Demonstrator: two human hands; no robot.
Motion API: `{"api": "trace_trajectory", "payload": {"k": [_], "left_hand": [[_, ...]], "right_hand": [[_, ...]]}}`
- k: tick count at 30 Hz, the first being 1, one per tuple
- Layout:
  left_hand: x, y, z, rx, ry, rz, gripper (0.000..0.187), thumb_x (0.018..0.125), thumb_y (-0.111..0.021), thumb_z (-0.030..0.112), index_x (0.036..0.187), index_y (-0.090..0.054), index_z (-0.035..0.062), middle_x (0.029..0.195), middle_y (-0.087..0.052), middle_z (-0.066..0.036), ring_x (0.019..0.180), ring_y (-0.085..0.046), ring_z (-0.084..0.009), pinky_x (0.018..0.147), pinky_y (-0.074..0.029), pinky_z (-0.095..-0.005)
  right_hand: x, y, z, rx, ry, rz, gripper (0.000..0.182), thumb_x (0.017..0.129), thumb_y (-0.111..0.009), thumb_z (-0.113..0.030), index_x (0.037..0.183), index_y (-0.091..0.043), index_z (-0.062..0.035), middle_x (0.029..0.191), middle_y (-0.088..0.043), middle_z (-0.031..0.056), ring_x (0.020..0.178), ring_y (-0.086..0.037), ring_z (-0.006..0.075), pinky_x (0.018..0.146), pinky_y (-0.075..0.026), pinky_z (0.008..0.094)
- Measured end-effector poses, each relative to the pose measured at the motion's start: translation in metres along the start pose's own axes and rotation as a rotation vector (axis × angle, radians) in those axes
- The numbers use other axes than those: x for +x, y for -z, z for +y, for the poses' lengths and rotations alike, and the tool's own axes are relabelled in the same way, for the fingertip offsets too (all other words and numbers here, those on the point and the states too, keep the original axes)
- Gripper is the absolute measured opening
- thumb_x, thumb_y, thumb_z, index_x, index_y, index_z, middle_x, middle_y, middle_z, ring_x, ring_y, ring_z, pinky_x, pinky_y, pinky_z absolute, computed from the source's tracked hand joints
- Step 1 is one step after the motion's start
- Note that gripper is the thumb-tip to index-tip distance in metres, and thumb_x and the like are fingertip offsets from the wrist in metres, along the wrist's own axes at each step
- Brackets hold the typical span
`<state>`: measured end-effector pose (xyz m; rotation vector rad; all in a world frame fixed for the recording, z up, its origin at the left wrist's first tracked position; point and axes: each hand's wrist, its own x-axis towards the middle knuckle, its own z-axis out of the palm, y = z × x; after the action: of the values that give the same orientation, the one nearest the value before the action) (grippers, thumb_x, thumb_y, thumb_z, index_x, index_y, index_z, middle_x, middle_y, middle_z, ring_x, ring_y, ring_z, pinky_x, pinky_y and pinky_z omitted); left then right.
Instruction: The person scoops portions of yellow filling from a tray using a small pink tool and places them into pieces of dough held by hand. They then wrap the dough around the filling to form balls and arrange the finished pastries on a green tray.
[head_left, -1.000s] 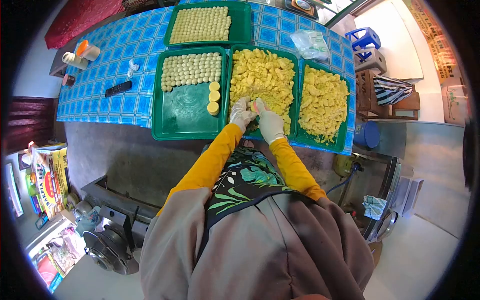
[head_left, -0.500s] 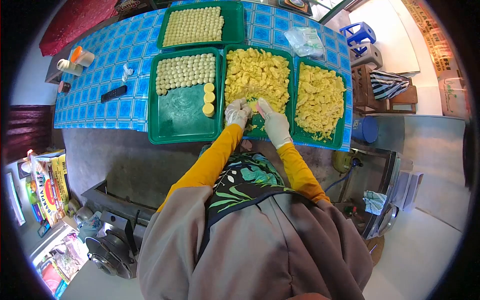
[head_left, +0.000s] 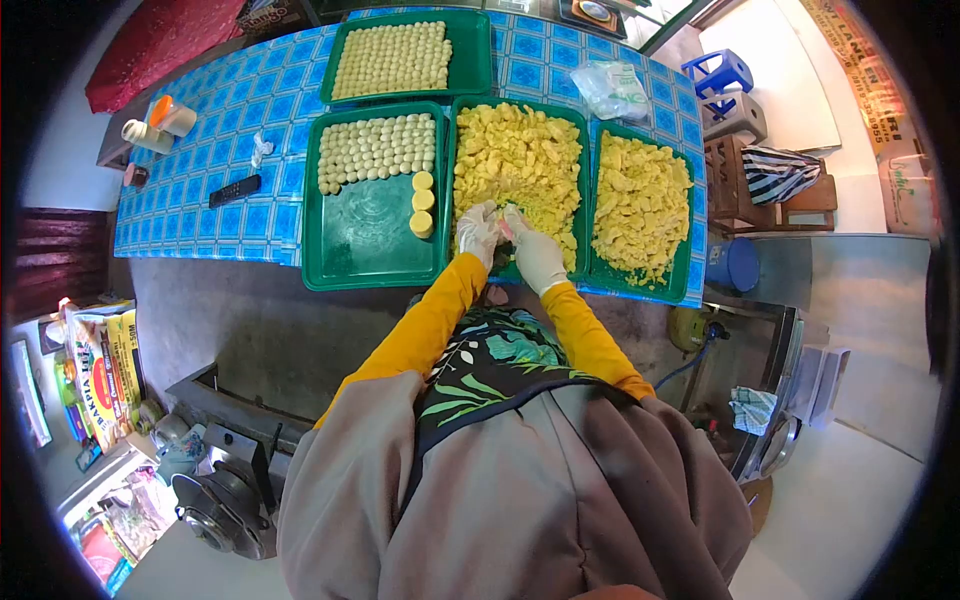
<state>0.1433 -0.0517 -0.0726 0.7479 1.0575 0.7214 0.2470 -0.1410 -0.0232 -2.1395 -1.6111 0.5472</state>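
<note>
Both my hands wear thin whitish gloves and meet at the near edge of the middle green tray (head_left: 583,180), which is heaped with crumbly yellow filling (head_left: 520,150). My right hand (head_left: 537,256) is closed on a small pink tool (head_left: 505,229), its exact kind hidden by the fingers. Beside it, the fingers of my left hand (head_left: 478,235) are curled, and what they hold cannot be made out. To the left, a green tray (head_left: 365,235) carries rows of pale round dough balls (head_left: 375,148). Thick yellow discs (head_left: 422,223) line up along its right side.
Another green tray (head_left: 690,240) of yellow filling (head_left: 640,205) lies at right. A tray (head_left: 470,60) of dough balls stands behind. On the blue checked tablecloth (head_left: 270,215) are a remote control (head_left: 235,191), jars (head_left: 172,116) and a plastic bag (head_left: 610,90).
My right hand has moved slightly left, bringing the pink tool against my left hand's fingers. The whole view has shifted a little; the trays' contents look the same.
</note>
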Motion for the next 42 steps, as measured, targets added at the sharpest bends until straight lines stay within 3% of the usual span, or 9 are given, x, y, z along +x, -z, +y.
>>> {"api": "trace_trajectory", "payload": {"k": [5, 9, 14, 25, 27, 32, 34, 38, 42], "left_hand": [[-0.002, 0.001, 0.008, 0.097, -0.006, -0.089, 0.056, 0.077, -0.054, -0.005, 0.133, -0.054, -0.0062, 0.129, -0.059, -0.019, 0.101, -0.064, -0.0263, 0.077, -0.056, -0.0341], [-0.011, -0.016, 0.043, 0.874, -0.149, -0.172, 0.053, 0.078, -0.061, 0.003, 0.13, -0.063, 0.0114, 0.125, -0.06, -0.02, 0.101, -0.065, -0.034, 0.083, -0.055, -0.0398], [0.011, -0.024, 0.042, 1.465, -0.294, -0.278, 0.04, 0.075, -0.073, 0.023, 0.114, -0.069, 0.017, 0.114, -0.061, -0.022, 0.1, -0.065, -0.0391, 0.085, -0.054, -0.0424], [0.01, 0.002, -0.011, 0.767, -0.129, 0.017, 0.029, 0.069, -0.076, 0.018, 0.091, -0.06, 0.0069, 0.087, -0.065, -0.016, 0.084, -0.064, -0.0338, 0.073, -0.049, -0.0404], [0.011, 0.001, -0.024, 0.333, -0.43, 0.108, 0.022, 0.073, -0.072, 0.015, 0.087, -0.059, 0.0057, 0.081, -0.062, -0.015, 0.073, -0.06, -0.0287, 0.065, -0.046, -0.0389], [0.007, 0.011, -0.012, 0.436, -0.31, -0.088, 0.016, 0.079, -0.07, 0.014, 0.081, -0.058, 0.0041, 0.067, -0.056, -0.007, 0.065, -0.053, -0.0193, 0.061, -0.043, -0.0349], [-0.006, 0.005, 0.006, 0.299, -0.134, -0.14, 0.023, 0.065, -0.062, -0.012, 0.084, -0.064, 0.0005, 0.076, -0.059, -0.002, 0.065, -0.052, -0.0104, 0.054, -0.038, -0.0252], [-0.01, 0.007, 0.017, 0.07, 0.015, -0.156, 0.021, 0.064, -0.063, -0.011, 0.082, -0.06, 0.0004, 0.076, -0.057, -0.002, 0.066, -0.053, -0.0124, 0.053, -0.038, -0.0259], [-0.004, 0.004, 0.014, 0.593, -0.115, -0.097, 0.033, 0.067, -0.067, -0.004, 0.099, -0.066, 0.0038, 0.079, -0.056, -0.008, 0.073, -0.059, -0.0203, 0.06, -0.045, -0.032]], "right_hand": [[0.0, 0.007, 0.022, 0.025, -0.065, -0.132, 0.04, 0.095, -0.05, -0.014, 0.133, -0.061, -0.0191, 0.109, -0.067, 0.0245, 0.094, -0.067, 0.041, 0.081, -0.053, 0.0457], [-0.011, 0.069, -0.015, -0.302, -0.093, -0.171, 0.028, 0.096, -0.05, -0.016, 0.112, -0.074, -0.0167, 0.094, -0.07, 0.0218, 0.083, -0.069, 0.0379, 0.072, -0.054, 0.0453], [-0.013, 0.073, -0.008, -0.273, -0.06, 0.063, 0.032, 0.096, -0.053, -0.02, 0.125, -0.066, -0.0184, 0.095, -0.071, 0.0185, 0.085, -0.069, 0.0369, 0.073, -0.053, 0.0459], [0.014, -0.009, -0.002, 0.039, -0.143, -0.086, 0.04, 0.095, -0.05, -0.017, 0.133, -0.062, -0.0223, 0.106, -0.068, 0.0233, 0.095, -0.065, 0.0429, 0.083, -0.052, 0.048], [0.016, -0.013, -0.002, -0.031, -0.168, -0.113, 0.042, 0.094, -0.049, -0.014, 0.133, -0.062, -0.0224, 0.105, -0.068, 0.0234, 0.096, -0.065, 0.0425, 0.084, -0.052, 0.0478], [0.004, 0.002, -0.004, 0.018, -0.144, -0.148, 0.036, 0.095, -0.051, -0.017, 0.128, -0.066, -0.0192, 0.107, -0.068, 0.0235, 0.098, -0.066, 0.0415, 0.085, -0.053, 0.0442], [0.002, 0.011, -0.005, 0.063, -0.112, -0.117, 0.033, 0.097, -0.052, -0.018, 0.126, -0.067, -0.0174, 0.108, -0.068, 0.0232, 0.098, -0.066, 0.0411, 0.085, -0.053, 0.0427], [-0.002, -0.003, 0.038, 0.113, -0.05, -0.141, 0.032, 0.099, -0.052, -0.026, 0.126, -0.067, -0.0205, 0.105, -0.069, 0.0219, 0.094, -0.066, 0.0403, 0.081, -0.053, 0.0427], [-0.016, 0.042, 0.019, 0.052, -0.036, -0.153, 0.032, 0.098, -0.053, -0.026, 0.127, -0.066, -0.0271, 0.1, -0.07, 0.0184, 0.088, -0.067, 0.0393, 0.076, -0.053, 0.0437]]}}
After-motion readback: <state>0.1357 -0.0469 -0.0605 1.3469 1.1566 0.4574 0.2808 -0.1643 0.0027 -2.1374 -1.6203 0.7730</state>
